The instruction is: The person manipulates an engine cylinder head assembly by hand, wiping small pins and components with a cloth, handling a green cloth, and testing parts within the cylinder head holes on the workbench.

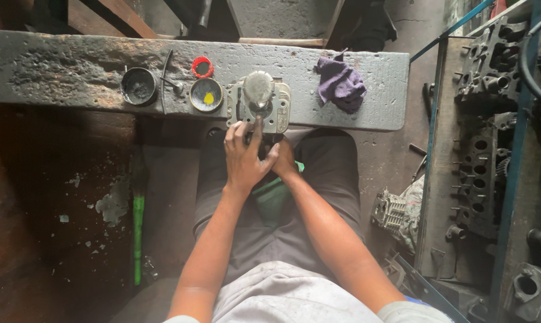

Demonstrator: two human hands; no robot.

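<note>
Hands meet just below the cylinder head point(259, 104) on the desk point(55, 66); left hand point(244, 158) nearer, fingers spread against it, right hand point(283, 160) hidden, grip unclear.

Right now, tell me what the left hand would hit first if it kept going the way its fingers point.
The left hand points up toward the bench; its fingers already reach the grey metal engine part, so that comes first, though depth is unclear.

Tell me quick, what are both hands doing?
Left hand: open, fingertips on the metal engine part.
Right hand: mostly hidden behind the left; grip cannot be told.
</note>
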